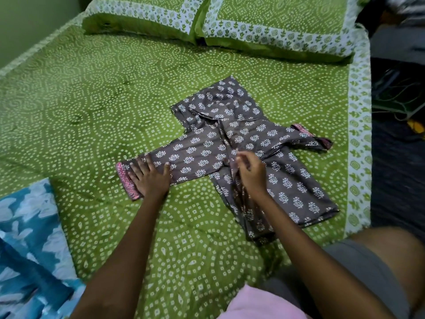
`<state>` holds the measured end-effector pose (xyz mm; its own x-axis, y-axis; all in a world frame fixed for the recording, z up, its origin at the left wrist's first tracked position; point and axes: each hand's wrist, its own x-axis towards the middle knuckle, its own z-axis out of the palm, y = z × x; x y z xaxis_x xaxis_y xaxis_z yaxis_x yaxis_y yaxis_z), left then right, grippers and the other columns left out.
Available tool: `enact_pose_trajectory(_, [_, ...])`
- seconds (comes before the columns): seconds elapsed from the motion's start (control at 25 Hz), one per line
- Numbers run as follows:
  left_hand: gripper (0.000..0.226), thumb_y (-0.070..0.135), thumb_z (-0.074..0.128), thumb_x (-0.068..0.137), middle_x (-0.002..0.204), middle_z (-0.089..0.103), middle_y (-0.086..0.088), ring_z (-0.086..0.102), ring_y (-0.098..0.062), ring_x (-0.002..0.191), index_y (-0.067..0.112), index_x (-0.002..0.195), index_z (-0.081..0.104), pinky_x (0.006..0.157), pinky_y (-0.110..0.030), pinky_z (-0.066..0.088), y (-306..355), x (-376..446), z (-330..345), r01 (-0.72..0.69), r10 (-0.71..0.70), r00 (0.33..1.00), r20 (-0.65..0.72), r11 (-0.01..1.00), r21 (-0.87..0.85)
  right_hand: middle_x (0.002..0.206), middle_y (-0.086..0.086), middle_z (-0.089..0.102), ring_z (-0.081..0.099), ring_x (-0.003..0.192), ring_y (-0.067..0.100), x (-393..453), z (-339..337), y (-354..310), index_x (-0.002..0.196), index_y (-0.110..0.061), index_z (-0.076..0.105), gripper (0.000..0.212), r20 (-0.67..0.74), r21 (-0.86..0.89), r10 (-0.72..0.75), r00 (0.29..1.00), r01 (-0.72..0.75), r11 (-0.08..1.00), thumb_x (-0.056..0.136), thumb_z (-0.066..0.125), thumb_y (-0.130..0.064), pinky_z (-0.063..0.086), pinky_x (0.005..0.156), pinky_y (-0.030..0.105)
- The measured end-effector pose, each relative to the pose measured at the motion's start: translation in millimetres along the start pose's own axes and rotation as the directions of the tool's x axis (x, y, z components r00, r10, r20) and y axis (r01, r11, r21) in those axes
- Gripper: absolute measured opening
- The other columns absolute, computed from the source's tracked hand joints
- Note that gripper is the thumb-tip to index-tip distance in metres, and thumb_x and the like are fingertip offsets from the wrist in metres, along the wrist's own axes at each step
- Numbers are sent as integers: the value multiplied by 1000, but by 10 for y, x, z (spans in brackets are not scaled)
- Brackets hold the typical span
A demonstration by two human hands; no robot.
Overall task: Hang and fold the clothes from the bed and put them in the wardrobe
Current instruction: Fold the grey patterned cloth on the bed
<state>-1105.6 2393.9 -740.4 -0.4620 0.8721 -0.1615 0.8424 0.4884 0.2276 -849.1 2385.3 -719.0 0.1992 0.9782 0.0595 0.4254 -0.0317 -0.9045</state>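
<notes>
Left hand: while it folds, the left hand (149, 178) presses flat the sleeve of the grey flower-printed cotton top (250, 155) to steady it.
Right hand: beside it, the right hand (250, 171) pinches the middle fold.

No text, label, brand, number or sign can be read anywhere in the view. The grey garment (241, 146), the green bedsheet (92, 100) and the pillows (276, 24) carry only printed floral and dotted patterns, with no lettering on them.
</notes>
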Motion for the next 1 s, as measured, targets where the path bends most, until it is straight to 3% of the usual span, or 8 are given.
enact_pose_trajectory(0.08, [80,57,25,95,157,-10,-15,-11,-33,144,6,150,-3,115,-45,-9,336,-103,94,-7,7,1000,27,1000,-7,93,6,65,59,83,21,29,-241,133,100,-9,60,14,-183,418,412,893,-309,854,95,47,-7,47,64,17])
enact_pose_trajectory(0.16, [78,55,22,96,156,-12,-16,-12,-33,144,5,149,-6,115,-45,-9,649,-264,222,-141,140,989,49,990,19,109,20,60,58,96,28,61,-426,282,116,5,52,24,20,734,620,784,-433,523,96,39,2,50,82,29])
enact_pose_trajectory(0.36, [78,54,36,94,157,-2,-11,-4,-27,145,7,149,9,115,-41,-10,1493,-704,297,-379,403,915,-7,853,-360,107,12,58,58,100,24,283,-711,309,123,4,48,28,85,841,609,788,-385,380,96,44,1,48,92,31])
enact_pose_trajectory(0.48, [74,48,51,89,153,22,-9,16,-24,143,11,147,24,117,-35,1,1966,-897,360,-779,780,625,-29,621,-87,104,8,59,59,94,19,447,-794,342,121,-1,50,26,99,869,620,779,-371,328,95,48,-2,49,87,28])
enact_pose_trajectory(0.56, [59,37,52,89,136,42,-11,36,-26,128,10,139,35,108,-34,22,2171,-914,467,-819,817,574,54,571,58,95,5,59,58,84,14,517,-841,370,116,-6,51,22,156,869,620,769,-405,284,94,50,-5,51,77,23])
enact_pose_trajectory(0.8, [27,2,55,86,108,62,-17,58,-28,99,-1,112,59,80,-24,40,2214,-833,414,-489,659,743,114,651,-581,94,12,64,63,74,23,987,-881,134,110,-9,52,37,97,835,659,746,-422,354,79,70,-5,55,55,30])
enact_pose_trajectory(0.88, [19,6,54,92,101,65,-11,61,-21,88,2,109,62,71,-18,47,2066,-757,175,-183,511,849,137,526,-830,92,9,63,62,80,25,1060,-724,-170,100,-14,51,31,58,720,575,816,-433,542,78,69,-2,55,70,36])
enact_pose_trajectory(1.0, [24,23,39,101,89,65,-9,64,-14,67,8,95,58,60,-20,50,1508,-382,-218,169,242,950,195,124,-978,91,0,58,57,86,18,889,-263,-770,88,-18,49,18,244,435,333,911,-409,802,86,62,-5,51,75,29])
